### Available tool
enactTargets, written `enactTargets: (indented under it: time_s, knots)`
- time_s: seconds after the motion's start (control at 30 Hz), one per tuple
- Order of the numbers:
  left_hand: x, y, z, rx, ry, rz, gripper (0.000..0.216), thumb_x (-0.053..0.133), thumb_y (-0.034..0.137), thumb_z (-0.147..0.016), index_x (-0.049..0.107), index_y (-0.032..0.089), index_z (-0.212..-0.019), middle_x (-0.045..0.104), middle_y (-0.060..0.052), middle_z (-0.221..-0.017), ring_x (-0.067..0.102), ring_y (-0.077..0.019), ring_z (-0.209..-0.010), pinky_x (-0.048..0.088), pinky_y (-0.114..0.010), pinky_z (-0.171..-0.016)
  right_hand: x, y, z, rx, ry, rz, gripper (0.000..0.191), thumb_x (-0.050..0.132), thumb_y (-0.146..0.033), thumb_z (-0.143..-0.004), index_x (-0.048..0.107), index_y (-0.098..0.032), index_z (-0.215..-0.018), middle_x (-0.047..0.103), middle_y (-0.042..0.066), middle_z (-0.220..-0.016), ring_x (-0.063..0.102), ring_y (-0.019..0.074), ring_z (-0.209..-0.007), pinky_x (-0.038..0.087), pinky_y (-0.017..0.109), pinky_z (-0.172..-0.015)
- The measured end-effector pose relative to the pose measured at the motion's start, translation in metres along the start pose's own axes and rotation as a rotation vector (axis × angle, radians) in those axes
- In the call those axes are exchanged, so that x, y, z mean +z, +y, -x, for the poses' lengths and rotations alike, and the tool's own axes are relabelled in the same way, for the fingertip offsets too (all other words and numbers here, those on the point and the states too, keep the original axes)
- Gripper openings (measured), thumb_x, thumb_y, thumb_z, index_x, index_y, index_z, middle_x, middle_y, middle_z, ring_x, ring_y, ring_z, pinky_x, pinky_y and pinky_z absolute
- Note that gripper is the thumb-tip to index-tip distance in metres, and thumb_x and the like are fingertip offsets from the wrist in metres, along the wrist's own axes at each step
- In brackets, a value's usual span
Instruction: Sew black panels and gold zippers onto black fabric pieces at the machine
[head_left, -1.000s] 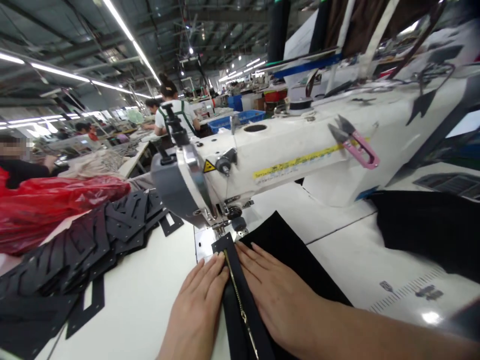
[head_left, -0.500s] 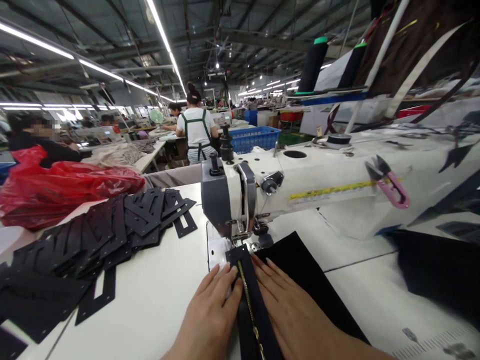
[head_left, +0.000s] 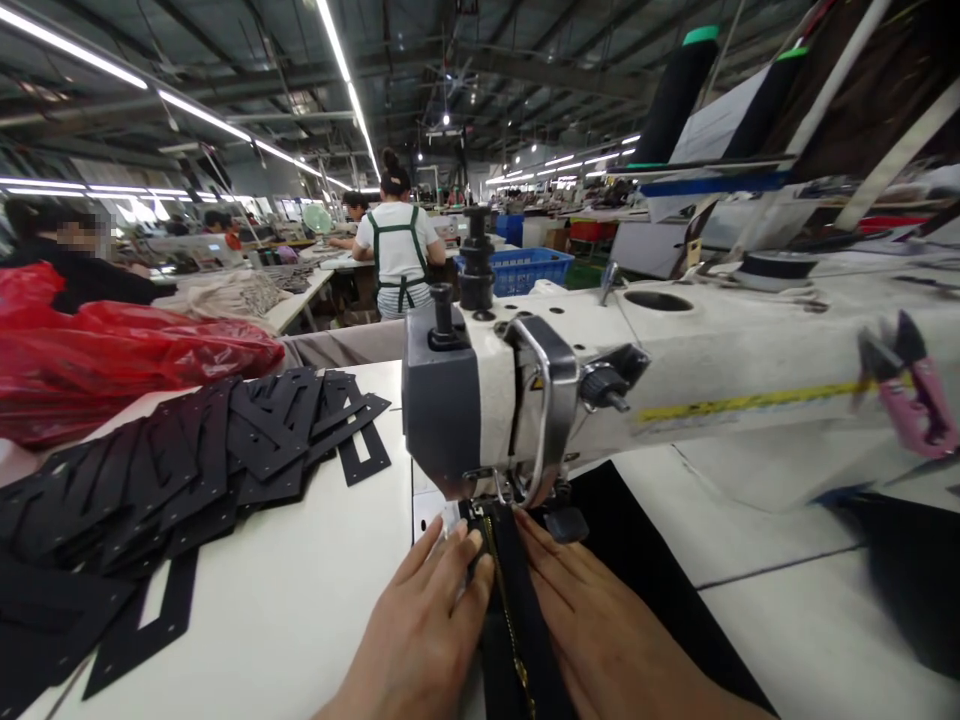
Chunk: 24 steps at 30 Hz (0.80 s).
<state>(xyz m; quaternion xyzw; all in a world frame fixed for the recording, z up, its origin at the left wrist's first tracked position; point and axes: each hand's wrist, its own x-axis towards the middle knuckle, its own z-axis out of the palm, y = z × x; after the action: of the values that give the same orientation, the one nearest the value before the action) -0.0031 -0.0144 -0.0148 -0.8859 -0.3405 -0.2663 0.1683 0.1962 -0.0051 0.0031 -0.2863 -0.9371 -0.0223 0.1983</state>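
My left hand [head_left: 427,615] lies with fingers stretched out on the left edge of a black strip with a gold-toothed zipper [head_left: 511,630]. Flat along the strip's right side, my right hand [head_left: 600,610] presses down, its fingers extended. The strip's far end is under the presser foot [head_left: 480,510] of a white and grey sewing machine [head_left: 442,410]. A larger black fabric panel [head_left: 645,560] spreads beneath and beyond my right hand. Both fingertip rows are close to the needle area; the needle itself is hard to make out.
Many black frame-shaped pieces [head_left: 202,450] lie overlapping on the left of the white table [head_left: 300,610]. Behind them is a red plastic bag [head_left: 142,350]. Pink-handled snips [head_left: 911,390] rest on the machine arm. Black thread cones [head_left: 679,95] stand above. A person in an apron [head_left: 397,245] works ahead.
The strip's far end has gone forward under the presser foot, with both hands alongside it. My view has moved closer to the machine.
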Motion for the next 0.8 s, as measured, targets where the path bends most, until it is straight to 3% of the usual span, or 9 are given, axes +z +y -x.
enactTargets:
  time_s: [0.6,0.8]
  knots:
    - [0.009,0.006,0.001,-0.073,0.087,-0.024,0.033,0.027,0.014,-0.094,0.057,0.013,-0.108,0.06,-0.01,-0.11,0.051,-0.0201,-0.113,0.038,-0.039,-0.102,0.004,0.001,0.0,0.034,-0.079,-0.004,0.057,0.04,-0.008,-0.074,0.041,-0.001,-0.13,0.042,0.022,-0.132,0.032,0.0303,-0.127,0.039,0.047,-0.098]
    - [0.0,0.009,-0.005,-0.071,-0.005,0.022,0.034,0.026,0.013,-0.093,0.055,0.012,-0.11,0.06,-0.012,-0.109,0.051,-0.0231,-0.113,0.04,-0.044,-0.1,-0.001,0.0,0.001,0.038,-0.054,-0.014,0.057,0.038,-0.009,-0.075,0.04,-0.002,-0.131,0.042,0.021,-0.133,0.031,0.0286,-0.128,0.037,0.046,-0.099]
